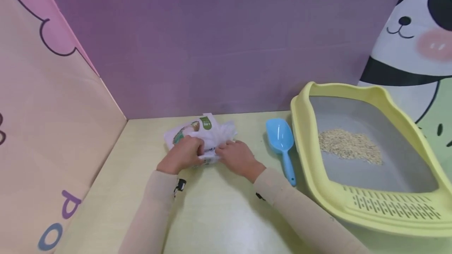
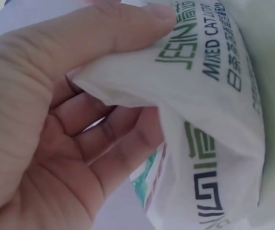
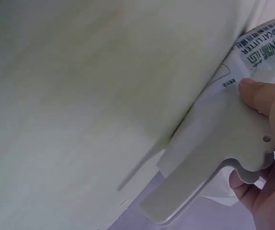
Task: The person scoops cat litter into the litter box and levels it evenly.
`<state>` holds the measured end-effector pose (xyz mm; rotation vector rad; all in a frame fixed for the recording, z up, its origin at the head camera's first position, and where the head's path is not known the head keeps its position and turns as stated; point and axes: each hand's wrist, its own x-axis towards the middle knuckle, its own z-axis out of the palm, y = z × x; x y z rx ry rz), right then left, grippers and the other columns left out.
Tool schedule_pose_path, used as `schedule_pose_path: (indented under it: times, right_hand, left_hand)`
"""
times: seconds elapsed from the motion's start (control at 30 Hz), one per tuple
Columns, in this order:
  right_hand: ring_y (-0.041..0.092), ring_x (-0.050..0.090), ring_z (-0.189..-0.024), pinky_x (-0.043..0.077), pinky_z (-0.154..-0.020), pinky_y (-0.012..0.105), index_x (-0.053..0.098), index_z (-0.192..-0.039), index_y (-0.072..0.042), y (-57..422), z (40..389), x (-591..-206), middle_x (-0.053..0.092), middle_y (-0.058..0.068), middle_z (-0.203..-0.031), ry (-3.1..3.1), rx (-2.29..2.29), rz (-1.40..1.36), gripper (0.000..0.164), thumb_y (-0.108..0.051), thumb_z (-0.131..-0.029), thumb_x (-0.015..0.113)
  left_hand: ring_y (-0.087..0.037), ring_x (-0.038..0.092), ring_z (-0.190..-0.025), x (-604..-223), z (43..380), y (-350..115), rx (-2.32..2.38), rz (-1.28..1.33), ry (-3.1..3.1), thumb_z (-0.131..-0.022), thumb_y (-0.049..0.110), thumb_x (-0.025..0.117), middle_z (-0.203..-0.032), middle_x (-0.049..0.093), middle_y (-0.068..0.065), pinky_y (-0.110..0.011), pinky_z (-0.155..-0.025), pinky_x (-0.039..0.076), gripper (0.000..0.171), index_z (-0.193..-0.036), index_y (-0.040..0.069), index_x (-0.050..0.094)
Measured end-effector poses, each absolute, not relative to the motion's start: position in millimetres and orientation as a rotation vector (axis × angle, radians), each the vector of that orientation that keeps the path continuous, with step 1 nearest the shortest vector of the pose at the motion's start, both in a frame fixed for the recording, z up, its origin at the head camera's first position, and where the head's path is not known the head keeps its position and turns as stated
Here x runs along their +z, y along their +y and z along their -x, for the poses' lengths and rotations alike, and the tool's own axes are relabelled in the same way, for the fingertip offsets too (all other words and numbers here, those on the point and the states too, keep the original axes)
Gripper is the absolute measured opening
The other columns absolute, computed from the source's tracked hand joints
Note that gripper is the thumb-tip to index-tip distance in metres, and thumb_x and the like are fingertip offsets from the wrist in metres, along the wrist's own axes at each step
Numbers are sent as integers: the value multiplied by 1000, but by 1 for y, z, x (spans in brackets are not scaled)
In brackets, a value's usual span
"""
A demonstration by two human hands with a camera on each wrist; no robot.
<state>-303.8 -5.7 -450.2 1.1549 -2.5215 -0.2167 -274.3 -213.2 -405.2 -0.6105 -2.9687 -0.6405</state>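
Note:
A white cat litter bag (image 1: 208,138) with green and dark print lies on the table, its right end crinkled. My left hand (image 1: 183,152) grips a fold at its near side; in the left wrist view the thumb (image 2: 142,24) presses on the printed face and the other fingers curl underneath. At the bag's right, my right hand (image 1: 238,158) holds an off-white plastic bag clip (image 3: 214,153) with a long flat arm and a small hole. Its thumb (image 3: 259,93) lies over the clip's upper end, against the bag, and its fingers curl behind. The head view hides the clip.
A blue scoop (image 1: 280,136) lies right of the bag, handle toward me. Beside it stands a yellow-rimmed litter box (image 1: 307,144) with a grey floor and a heap of beige litter pellets (image 1: 347,144). A purple backdrop (image 1: 212,50) rises behind the table (image 1: 212,214).

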Motion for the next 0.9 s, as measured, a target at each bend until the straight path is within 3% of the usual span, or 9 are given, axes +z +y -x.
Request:
schedule_pose_path:
  times: [0.6, 0.9]
  right_hand:
    - [14, 64, -76, 52, -56, 30, 69, -100, -22, -3, 300, -450, 72, -6, -93, -2555, -250, -1204, 11, -18, -90, 70]
    - [15, 66, -77, 53, -55, 32, 69, -98, -22, 0, 298, -453, 72, -5, -93, -2589, -281, -1193, 9, -17, -90, 71]
  left_hand:
    - [-11, 51, -62, -405, 264, -220, -592, 665, -2979, -73, 2, 81, -62, 58, 6, -26, -63, 45, 27, -60, 16, 61]
    - [-17, 53, -67, -408, 256, -208, -382, 498, -3097, -73, 1, 77, -67, 58, 2, -32, -64, 44, 23, -65, 15, 60]
